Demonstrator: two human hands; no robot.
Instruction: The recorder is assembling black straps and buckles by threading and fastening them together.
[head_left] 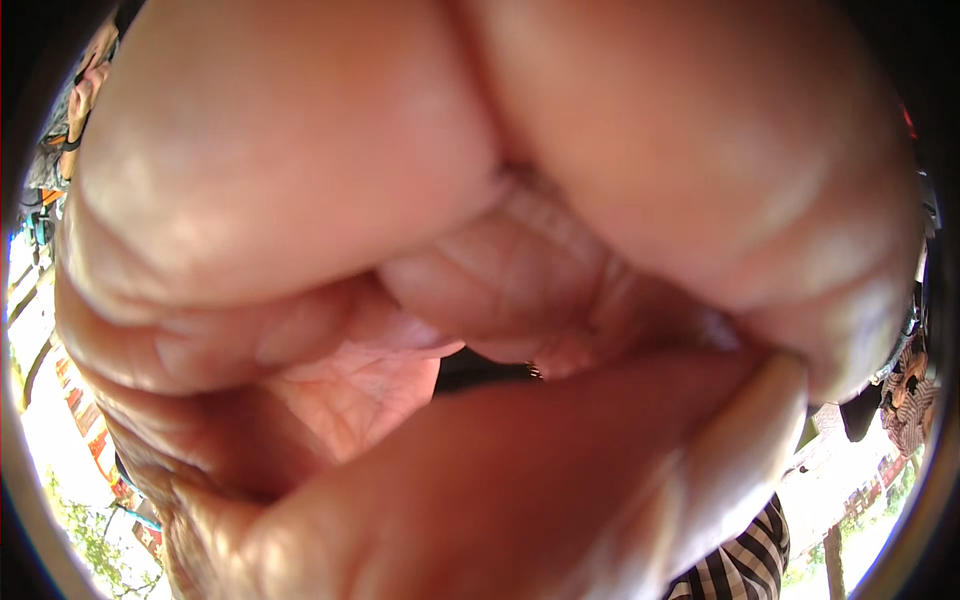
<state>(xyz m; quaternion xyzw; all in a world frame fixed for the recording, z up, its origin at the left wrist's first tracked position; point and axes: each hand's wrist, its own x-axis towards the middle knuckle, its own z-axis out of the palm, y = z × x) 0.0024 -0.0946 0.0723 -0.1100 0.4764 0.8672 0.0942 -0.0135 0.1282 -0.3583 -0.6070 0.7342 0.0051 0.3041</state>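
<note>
A hand [520, 270] fills nearly the whole head view, very close and blurred. Its fingers curl across the upper part, pressed side by side. What looks like the thumb [480, 490] slants over the lower part toward the right. Between them shows a creased, pinkish palm [370, 395] with a small dark gap beside it. Whether this is my left or my right hand, or another person's, I cannot tell. No held object can be made out, and the fingertips are not clear.
At the upper left rim a person's arm [78, 115] with a dark wristband shows. Black-and-white striped cloth [745, 555] lies at the lower right, patterned cloth [908, 400] at the right rim. Green foliage [95, 540] and bright light fill the lower left edge.
</note>
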